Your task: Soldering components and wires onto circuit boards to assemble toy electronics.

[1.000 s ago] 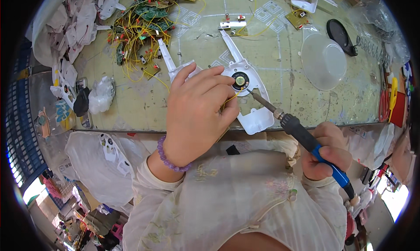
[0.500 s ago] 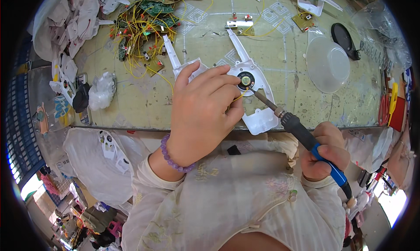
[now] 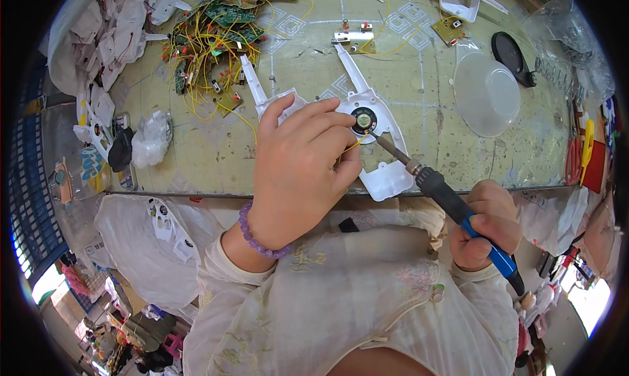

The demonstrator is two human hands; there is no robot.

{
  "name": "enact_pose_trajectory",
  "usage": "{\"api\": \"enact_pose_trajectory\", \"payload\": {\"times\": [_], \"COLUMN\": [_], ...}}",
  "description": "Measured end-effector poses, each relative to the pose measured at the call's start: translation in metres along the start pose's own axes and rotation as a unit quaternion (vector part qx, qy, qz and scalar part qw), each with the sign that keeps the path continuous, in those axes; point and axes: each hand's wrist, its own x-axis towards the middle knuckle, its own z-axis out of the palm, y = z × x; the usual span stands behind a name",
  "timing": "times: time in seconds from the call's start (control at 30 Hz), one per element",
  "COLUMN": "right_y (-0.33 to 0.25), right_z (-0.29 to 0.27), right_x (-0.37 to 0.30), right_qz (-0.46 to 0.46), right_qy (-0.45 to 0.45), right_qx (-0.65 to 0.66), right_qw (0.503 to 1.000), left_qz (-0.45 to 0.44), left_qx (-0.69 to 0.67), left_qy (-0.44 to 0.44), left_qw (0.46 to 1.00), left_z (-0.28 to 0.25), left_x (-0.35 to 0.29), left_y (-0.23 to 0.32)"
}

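My right hand (image 3: 488,228) is wrapped round the blue and black handle of a soldering iron (image 3: 445,192). Its tip meets the edge of a small round black speaker (image 3: 364,120), seated in a white plastic shell (image 3: 388,130) with a long narrow arm. My left hand (image 3: 304,147) lies over the shell's left side, thumb and forefinger pinching a thin yellow wire (image 3: 354,145) whose end reaches the speaker where the iron touches. Another white shell half (image 3: 286,103) shows partly behind my left fingers; the rest of it is hidden.
A heap of green circuit boards (image 3: 226,16) with yellow wires lies at the far left, beside piled white shells (image 3: 108,35). A clear plastic bowl (image 3: 488,94), a black ring-shaped part (image 3: 512,56) and a wire coil (image 3: 557,78) sit on the right. Scissors (image 3: 574,154) hang at the right edge.
The whole view has shifted slightly. Both hands keep their grips, and the iron's tip stays at the speaker's edge with the yellow wire.
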Motion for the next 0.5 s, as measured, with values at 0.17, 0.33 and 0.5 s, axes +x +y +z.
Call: {"api": "enact_pose_trajectory", "payload": {"times": [0.17, 0.33, 0.5], "right_y": [0.0006, -0.0001, 0.0004], "right_z": [-0.0017, -0.0040, -0.0011], "right_x": [0.0039, 0.0046, 0.0009], "right_qz": [0.004, 0.010, 0.011], "right_qy": [-0.010, -0.028, -0.008], "right_qx": [0.004, 0.013, 0.011], "right_qw": [1.000, 0.999, 1.000], "left_qz": [0.002, 0.000, -0.001], "left_qx": [0.002, 0.011, 0.012], "left_qy": [0.000, -0.007, -0.005], "left_qw": [1.000, 1.000, 1.000], "left_z": [0.0011, -0.0002, -0.0001], "left_x": [0.0002, -0.0002, -0.0014], "left_y": [0.0003, 0.0014, 0.0011]}}
